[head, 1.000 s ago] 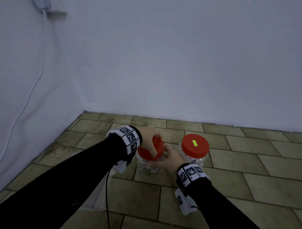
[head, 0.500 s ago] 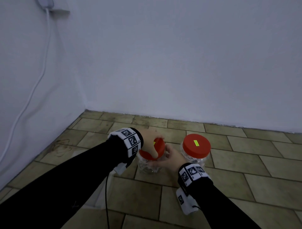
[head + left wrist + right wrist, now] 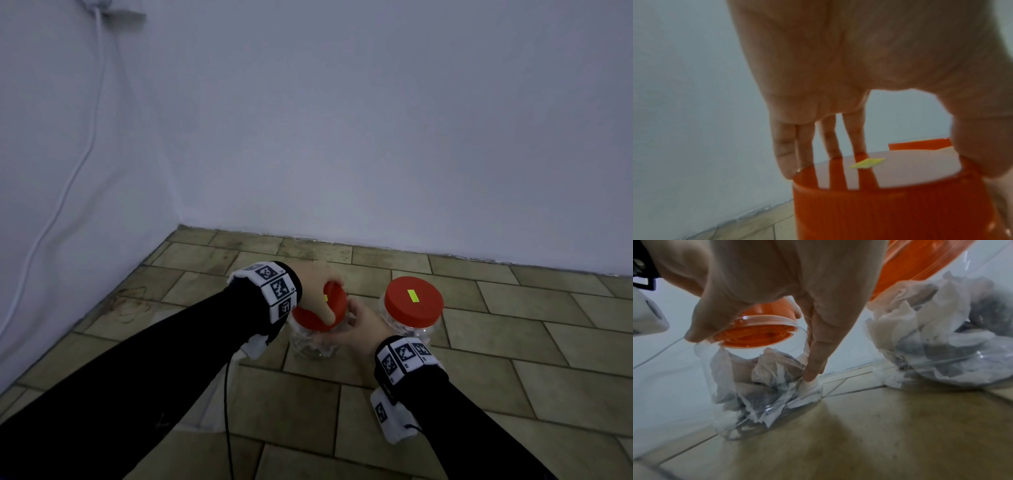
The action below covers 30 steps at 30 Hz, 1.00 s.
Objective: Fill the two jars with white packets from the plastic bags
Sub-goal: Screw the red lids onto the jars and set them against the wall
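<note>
Gripping the red lid (image 3: 320,310), left fingers (image 3: 785,146) curl round it; right fingers (image 3: 816,356) clasp the jar (image 3: 313,347)

Left hand (image 3: 317,291) hides part of red lid (image 3: 334,308).

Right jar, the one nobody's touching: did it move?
No. The right jar stands on the same tiles, no nearer the wall than before.

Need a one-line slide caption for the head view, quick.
Left hand grips the red lid while right hand steadies the jar.
</note>
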Tool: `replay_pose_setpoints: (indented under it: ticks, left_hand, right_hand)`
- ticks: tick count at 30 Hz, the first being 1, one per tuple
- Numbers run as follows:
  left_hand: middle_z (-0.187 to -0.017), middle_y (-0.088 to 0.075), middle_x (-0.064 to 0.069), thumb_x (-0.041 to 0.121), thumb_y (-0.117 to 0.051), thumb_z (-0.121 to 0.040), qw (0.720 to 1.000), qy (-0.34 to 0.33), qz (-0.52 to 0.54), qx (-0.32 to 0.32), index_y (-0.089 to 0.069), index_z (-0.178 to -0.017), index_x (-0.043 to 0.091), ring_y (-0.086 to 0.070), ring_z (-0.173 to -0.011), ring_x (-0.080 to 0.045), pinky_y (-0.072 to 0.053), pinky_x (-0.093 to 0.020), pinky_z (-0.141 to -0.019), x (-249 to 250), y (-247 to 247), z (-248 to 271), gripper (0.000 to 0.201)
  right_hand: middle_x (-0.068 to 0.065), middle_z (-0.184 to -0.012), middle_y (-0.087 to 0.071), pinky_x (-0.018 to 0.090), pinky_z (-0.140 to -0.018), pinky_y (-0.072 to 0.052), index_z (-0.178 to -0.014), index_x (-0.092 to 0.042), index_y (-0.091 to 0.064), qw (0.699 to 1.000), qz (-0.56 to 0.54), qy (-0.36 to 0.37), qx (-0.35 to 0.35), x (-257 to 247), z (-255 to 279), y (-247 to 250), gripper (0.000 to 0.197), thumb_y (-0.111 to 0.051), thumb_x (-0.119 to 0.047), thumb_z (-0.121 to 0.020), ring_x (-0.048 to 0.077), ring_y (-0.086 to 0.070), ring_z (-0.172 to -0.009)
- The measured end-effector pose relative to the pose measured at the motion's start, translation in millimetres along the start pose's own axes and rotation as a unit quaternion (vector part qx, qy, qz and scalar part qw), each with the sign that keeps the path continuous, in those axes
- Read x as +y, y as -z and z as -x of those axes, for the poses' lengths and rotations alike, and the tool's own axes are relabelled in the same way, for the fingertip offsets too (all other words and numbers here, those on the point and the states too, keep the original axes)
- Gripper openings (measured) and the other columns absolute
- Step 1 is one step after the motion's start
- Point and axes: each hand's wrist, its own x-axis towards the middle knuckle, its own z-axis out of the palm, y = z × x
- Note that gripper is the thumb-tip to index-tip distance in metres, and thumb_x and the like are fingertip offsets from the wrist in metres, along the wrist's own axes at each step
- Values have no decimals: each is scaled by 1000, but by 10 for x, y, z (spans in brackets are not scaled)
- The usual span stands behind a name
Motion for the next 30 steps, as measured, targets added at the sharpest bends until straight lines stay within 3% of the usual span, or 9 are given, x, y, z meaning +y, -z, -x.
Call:
replay_pose_setpoints:
  ticks: [3, 5, 8, 10, 12, 17, 23, 27, 30]
  left_hand:
    - [-141, -42, 4, 46, -75, -71, 1000, -25, -5, 6, -35, -142, 33, -46, -122, -22, -41, -30, -83, -21, 0, 2, 82]
    - [-142, -40, 2, 57, -71, -70, 999, 2, 29, 22, -34, -142, 34, -47, -122, -24, -43, -32, -85, -42, -28, -17, 84]
    - [-136, -41, -3, 78, -61, -64, 997, 66, 14, 37, -40, -136, 27, -51, -115, -27, -47, -39, -89, -23, -63, -14, 91]
    - [-125, -49, -5, 80, -61, -60, 996, 67, 2, 52, -49, -124, 19, -55, -104, -26, -50, -40, -86, -11, -77, -20, 89]
    - [-120, -51, -3, 72, -69, -61, 998, 43, 11, 48, -52, -121, 19, -55, -102, -24, -51, -38, -83, -14, -58, -14, 82]
    - [-135, -39, 7, 50, -76, -68, 999, -26, -25, 10, -39, -138, 34, -45, -119, -21, -41, -31, -80, -64, 11, 20, 80]
    - [-130, -44, 0, 67, -71, -63, 998, 31, 34, 37, -42, -136, 28, -50, -113, -24, -47, -36, -85, -80, -79, -39, 88]
    - [-121, -47, 4, 64, -75, -60, 996, 28, 61, 60, -49, -129, 29, -48, -98, -17, -44, -32, -76, -102, -118, -66, 82]
    - [-120, -46, 6, 64, -77, -58, 996, 14, 59, 60, -49, -129, 32, -48, -103, -16, -43, -31, -78, -143, -109, -76, 82]
  right_hand:
    - [-6, -133, -54, 32, -101, -46, -140, -22, -38, 1000, 6, -6, -1, -6, -3, 0, 114, -91, -44, -41, 12, -52, -120]
    - [-6, -131, -56, 31, -99, -47, -139, -23, -39, 1000, 12, -5, -1, -14, 4, 1, 113, -91, -46, -41, 12, -53, -119]
    - [-3, -131, -56, 18, -84, -48, -140, -20, -37, 1000, 4, -4, -9, -38, 31, 11, 103, -91, -32, -54, 9, -52, -111]
    - [-3, -132, -55, 13, -77, -45, -141, -19, -36, 1000, -2, -2, -11, -48, 36, 18, 100, -90, -28, -57, 8, -51, -108]
    - [-4, -131, -55, 20, -85, -47, -140, -21, -37, 1000, 5, -2, -7, -48, 34, 11, 105, -92, -33, -51, 9, -53, -110]
    - [-10, -128, -55, 33, -100, -47, -137, -25, -40, 1000, 17, -11, 1, -34, 16, 1, 117, -91, -51, -35, 11, -53, -118]
    - [-10, -130, -56, 38, -100, -49, -138, -26, -38, 1000, 25, -5, -7, -36, 23, 16, 127, -89, -60, -27, 12, -54, -117]
    - [-11, -128, -57, 38, -100, -49, -136, -28, -41, 1000, 19, 6, -8, 10, 17, 22, 126, -88, -63, -25, 11, -54, -118]
    - [-11, -128, -57, 38, -101, -49, -136, -28, -41, 1000, 20, 5, -13, 12, 9, 18, 124, -88, -62, -26, 10, -54, -118]
